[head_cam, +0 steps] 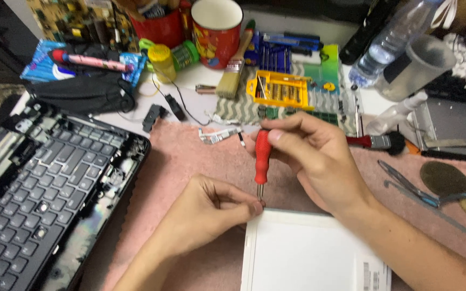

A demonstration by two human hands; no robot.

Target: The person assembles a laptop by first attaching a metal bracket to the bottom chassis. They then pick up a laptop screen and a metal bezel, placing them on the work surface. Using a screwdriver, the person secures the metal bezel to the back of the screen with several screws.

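At the far left lies the black laptop keyboard (44, 188), taken out of its case, with its right edge on the pink towel (190, 156). Behind it I see a black face mask (82, 94), a small yellow bottle (162, 62) and a red mug (217, 32), and a paint brush (234, 67) leans beside the mug.

My left hand (203, 215) rests on the towel, fingers narrow and pinched together at the tip of the screwdriver. I think it pinches a tiny screw or the bit itself, but this part is too small to tell. The red screwdriver (262, 159) stands almost upright, its tip just at the top left corner of the white device (297, 253), which lies flat on the towel in front of me.

My right hand (314, 156) is closed around the top of the red handle, thumb and fingers wrapping it. Behind this hand sits a yellow bit set (279, 89) on a patterned cloth. More to the right there are a small red-handled brush (378, 141), a clear plastic bottle (392, 40) lying tilted, and metal tweezers (405, 186) near the towel's right side, well apart from my hands.
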